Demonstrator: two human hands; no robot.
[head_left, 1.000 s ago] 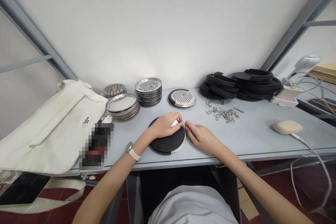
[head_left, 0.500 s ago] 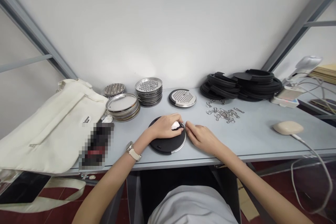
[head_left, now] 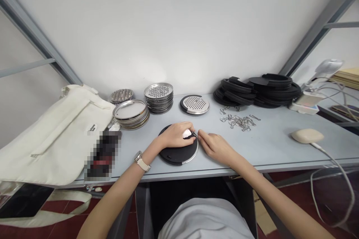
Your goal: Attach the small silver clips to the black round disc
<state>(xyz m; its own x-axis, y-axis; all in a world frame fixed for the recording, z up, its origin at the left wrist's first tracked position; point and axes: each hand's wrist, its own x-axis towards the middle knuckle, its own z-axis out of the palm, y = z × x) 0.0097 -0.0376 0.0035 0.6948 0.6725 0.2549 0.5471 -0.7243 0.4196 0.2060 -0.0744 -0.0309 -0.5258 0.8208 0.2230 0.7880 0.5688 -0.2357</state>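
A round black disc with a strip of bright metal rim on its right lies flat near the table's front edge. My left hand reaches across its top, thumb and fingers curled towards the right edge and gripping it. Something small and white shows between thumb and fingers; its kind is unclear. At that edge, a small metal wire clip touches the disc. My right hand pinches the clip's outer end between thumb and forefinger. Behind, a perforated round grater lies part-covered by a black rim.
Loose wire clips lie right of centre, before piles of black rings. Stacked grater discs and plain metal discs stand left of centre. A cream bag covers the left end. A corded beige device lies right.
The wire clip at the disc's edge has turned slightly under my right fingers. Both hands stay almost where they were, and the disc has hardly moved.
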